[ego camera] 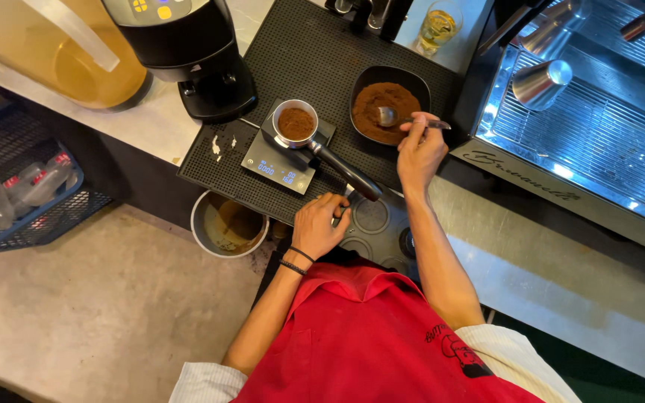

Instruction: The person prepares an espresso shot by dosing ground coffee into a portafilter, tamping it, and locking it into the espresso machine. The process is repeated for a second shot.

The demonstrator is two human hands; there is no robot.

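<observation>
The scale (281, 160) sits on a black rubber mat (315, 52), and everything else can be placed from it. On top of it rests the metal basket of a coffee handle (296, 124), part filled with brown grounds, so the lit display at the scale's front edge faces the person. The black grip of the handle runs off the scale toward the person's right.

The left hand (319, 224) lies just in front of the scale, fingers curled by the end of that grip; it looks like a steadying touch, but whether the fingers close round anything I cannot tell. The right hand (419, 149), to the right of the scale, pinches a spoon (401, 118) by its stem, with the spoon's head down in a dark bowl (390, 97) of ground coffee, which stands close beside the scale.

Behind and left of the scale stands a black grinder (188, 52), with a big pitcher (61, 52) of amber liquid further left. Below the counter edge, in front of the scale, is a round bin (229, 224) of spent grounds. A blue crate (16, 186) of bottles sits well left on the floor. The steel coffee machine (591, 119) fills the right side, and a glass (440, 26) stands behind the bowl. The handle's long grip lies between the two hands
</observation>
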